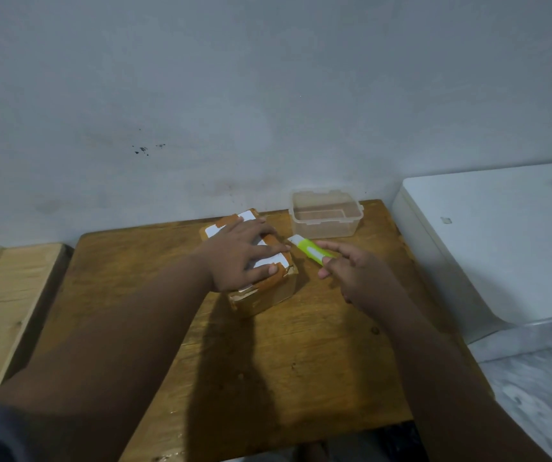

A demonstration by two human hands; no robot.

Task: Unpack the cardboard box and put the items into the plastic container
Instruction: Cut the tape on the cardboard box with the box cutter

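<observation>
A small cardboard box (268,295), sealed with brown tape over a white label, sits in the middle of the wooden table (301,355). My left hand (244,256) lies flat on its top with the fingers spread. To the right of the box, my right hand (351,266) pinches a lime-green and white utility knife (309,250) by its near end; the knife's white tip points toward the box's right edge. A clear plastic container (326,213) stands open and empty at the back of the table, just behind the knife.
A grey wall rises directly behind the table. A white appliance (501,241) stands close on the right. A lighter wooden surface (4,295) adjoins on the left. Marbled floor (541,395) shows at lower right.
</observation>
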